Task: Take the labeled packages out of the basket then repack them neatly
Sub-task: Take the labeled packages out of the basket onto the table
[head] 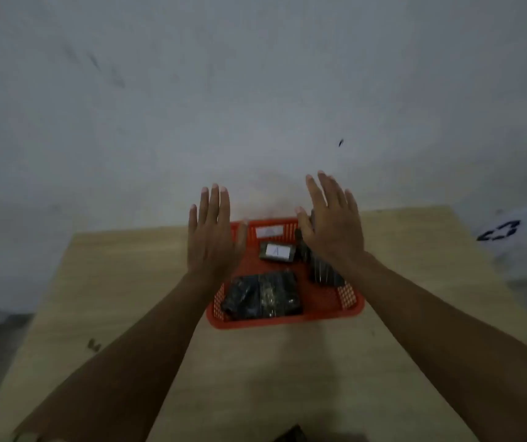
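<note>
An orange plastic basket [326,309] stands on a light wooden table. Inside it lie black wrapped packages: a small one with a white label [277,252] near the back, a large crumpled one [262,296] at the front, and a third [321,272] leaning at the right wall under my right wrist. A white label [268,231] shows on the back wall. My left hand [212,231] is raised flat over the basket's left rim, fingers spread, empty. My right hand [330,224] is raised over the back right corner, fingers apart, holding nothing.
The wooden table [122,298] stretches left, right and toward me around the basket. A grey-white wall rises right behind the table's far edge. A dark mark [498,232] sits on the floor or wall at the right. A dark object [291,435] peeks in at the bottom edge.
</note>
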Motion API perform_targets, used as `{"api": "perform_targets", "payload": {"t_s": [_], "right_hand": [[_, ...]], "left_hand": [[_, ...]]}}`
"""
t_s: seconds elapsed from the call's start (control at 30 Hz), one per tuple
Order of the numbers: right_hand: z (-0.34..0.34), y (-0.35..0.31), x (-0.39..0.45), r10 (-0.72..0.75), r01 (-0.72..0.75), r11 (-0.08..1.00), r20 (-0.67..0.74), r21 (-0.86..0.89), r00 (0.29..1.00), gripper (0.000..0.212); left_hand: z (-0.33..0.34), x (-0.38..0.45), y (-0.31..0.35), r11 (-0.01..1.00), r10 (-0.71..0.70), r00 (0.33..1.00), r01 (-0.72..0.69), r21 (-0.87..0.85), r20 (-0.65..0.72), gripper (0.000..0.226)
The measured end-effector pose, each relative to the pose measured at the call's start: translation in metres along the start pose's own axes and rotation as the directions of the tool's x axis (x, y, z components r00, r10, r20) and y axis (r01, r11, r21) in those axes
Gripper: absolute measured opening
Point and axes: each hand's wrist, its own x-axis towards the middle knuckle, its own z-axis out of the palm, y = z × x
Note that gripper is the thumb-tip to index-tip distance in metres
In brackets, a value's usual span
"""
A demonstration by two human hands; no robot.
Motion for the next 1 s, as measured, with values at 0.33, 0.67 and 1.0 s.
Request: {"api": "perform_targets", "payload": {"t_s": [0.33, 0.67, 1.0], "right_hand": [[0.062, 0.025, -0.040, 0.357, -0.354, 0.934, 0.162, -0.044, 0.920, 0.071], [0.096, 0.048, -0.032, 0.580, -0.591, 0.806, 0.263, -0.046, 0.771, 0.078], [0.105, 0.053, -0.034, 0.532, -0.528, 0.824, 0.037, 0.206, 0.846, 0.062]], "left_hand": [[0.064, -0.041, -0.044, 0.984, -0.172, 0.962, 0.176, 0.001, 0.210, 0.073], [0.095, -0.054, -0.058, 0.919, -0.311, 0.897, 0.368, -0.143, 0.313, 0.070], [0.104, -0.057, -0.058, 0.832, -0.448, 0.857, 0.504, -0.231, 0.254, 0.066]]}}
